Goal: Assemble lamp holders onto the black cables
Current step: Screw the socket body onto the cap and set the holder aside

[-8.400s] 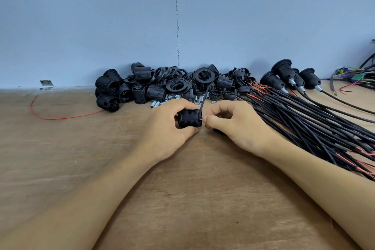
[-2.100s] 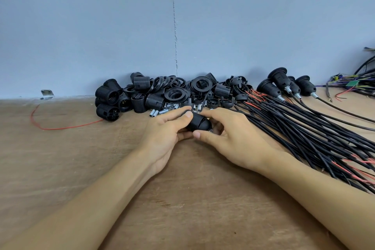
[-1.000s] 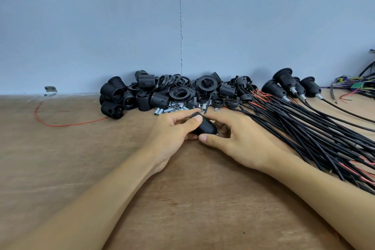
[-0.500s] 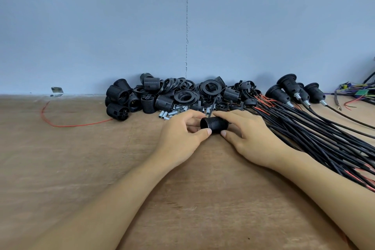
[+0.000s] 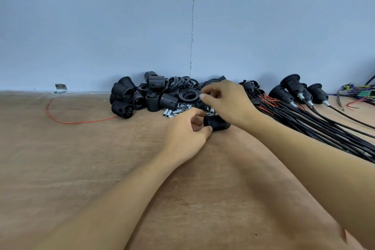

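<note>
Grip on lamp holder point(image 5: 216, 123)
Clamped in left hand point(image 5: 184, 134) grip; right hand point(image 5: 227, 101) grip curls over parts pile point(image 5: 154, 97), hold unclear.

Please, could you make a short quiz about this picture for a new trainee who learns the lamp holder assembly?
1. True or false: the left hand grips a threaded lamp holder.
2. Where does the cable bundle lie, seen from the person? A) left of the pile of parts B) right of it C) on top of it
3. Fill in: the loose wire lying far left is coloured ____.

Key: 1 true; 2 B; 3 red.
</note>
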